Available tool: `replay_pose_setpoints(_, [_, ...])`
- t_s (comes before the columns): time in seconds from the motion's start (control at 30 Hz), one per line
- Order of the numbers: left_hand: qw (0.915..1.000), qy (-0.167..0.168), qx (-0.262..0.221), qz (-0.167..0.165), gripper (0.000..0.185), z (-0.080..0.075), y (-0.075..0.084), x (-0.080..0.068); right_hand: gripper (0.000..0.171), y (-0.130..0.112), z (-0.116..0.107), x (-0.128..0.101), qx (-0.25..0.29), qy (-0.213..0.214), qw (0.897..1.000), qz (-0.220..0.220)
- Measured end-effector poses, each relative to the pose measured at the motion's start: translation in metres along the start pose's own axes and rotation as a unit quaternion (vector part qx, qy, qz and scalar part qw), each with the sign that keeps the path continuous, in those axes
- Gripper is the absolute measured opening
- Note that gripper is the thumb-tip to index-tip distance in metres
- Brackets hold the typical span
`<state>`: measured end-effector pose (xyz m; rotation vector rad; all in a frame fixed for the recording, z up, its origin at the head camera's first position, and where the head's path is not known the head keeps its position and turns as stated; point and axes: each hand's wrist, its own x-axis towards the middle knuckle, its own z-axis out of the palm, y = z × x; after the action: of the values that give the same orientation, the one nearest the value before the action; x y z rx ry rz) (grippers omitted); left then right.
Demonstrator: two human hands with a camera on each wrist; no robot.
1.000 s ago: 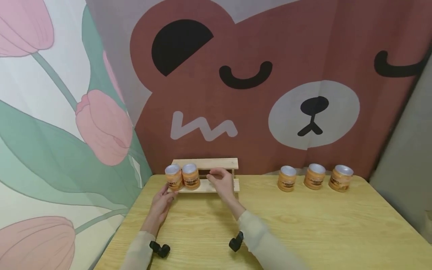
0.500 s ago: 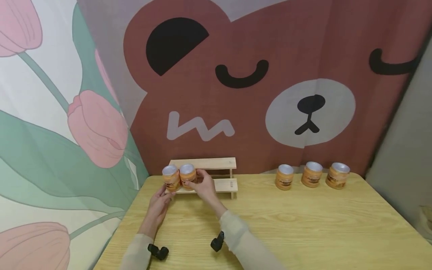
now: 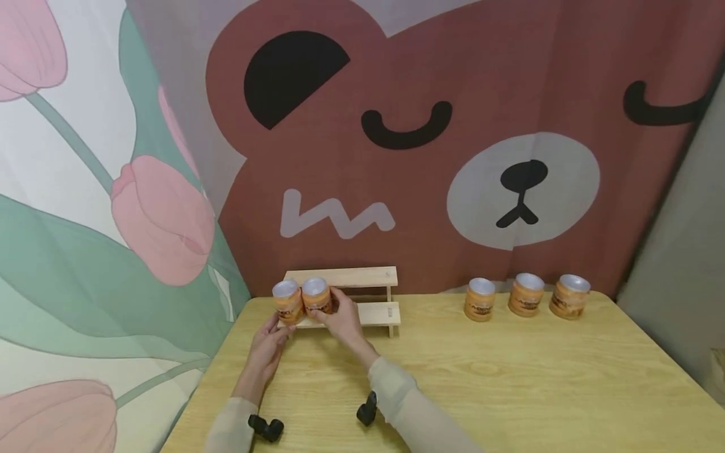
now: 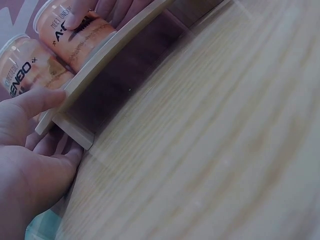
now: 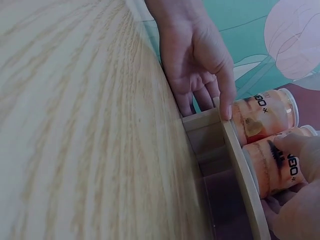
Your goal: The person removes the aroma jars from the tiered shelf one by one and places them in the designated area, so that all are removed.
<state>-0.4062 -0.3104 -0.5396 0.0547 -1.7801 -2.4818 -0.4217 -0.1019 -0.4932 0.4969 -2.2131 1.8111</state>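
Two orange cans with silvery lids stand side by side at the left end of the lower step of a small two-step wooden rack (image 3: 378, 313). My left hand (image 3: 265, 350) grips that end of the rack, thumb on the board's edge and fingers curled below it by the leg (image 4: 75, 131). Right above the thumb is the left can (image 3: 288, 302). My right hand (image 3: 344, 318) holds the right can (image 3: 315, 296) between thumb and fingers, its thumb across the front of the label. In the right wrist view, the two cans appear close together on the board.
Three more orange cans, a left one (image 3: 479, 300), a middle one (image 3: 526, 294) and a right one (image 3: 569, 297), stand apart at the back right of the wooden table (image 3: 510, 377). A bear-print curtain (image 3: 340, 157) hangs behind; a tulip-print one (image 3: 158, 302) is at the left.
My right hand has moved left from beside the right can and taken hold of it. The left hand stays at the rack's end. The view has shifted slightly.
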Motion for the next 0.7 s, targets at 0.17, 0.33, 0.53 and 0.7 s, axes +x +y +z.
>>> replay_pose_setpoints(0.17, [1.0,-0.001,0.003,0.002,0.084,-0.001,0.0,0.001,0.066,0.002,-0.003,-0.002,-0.001,0.009,1.0,-0.011])
replay_pose_setpoints(0.33, [1.0,0.006,0.002,-0.002,0.084,-0.003,-0.004,0.0,0.065,0.005,-0.011,-0.007,0.01,0.015,1.0,-0.006])
replay_pose_setpoints(0.53, [0.9998,0.003,-0.017,0.003,0.084,-0.004,-0.003,0.001,0.065,0.001,-0.025,-0.007,0.013,0.033,0.999,0.004])
replay_pose_setpoints(0.7, [0.9999,-0.005,-0.008,0.011,0.082,-0.004,-0.003,0.0,0.064,-0.005,-0.042,-0.012,0.019,0.048,0.999,0.005])
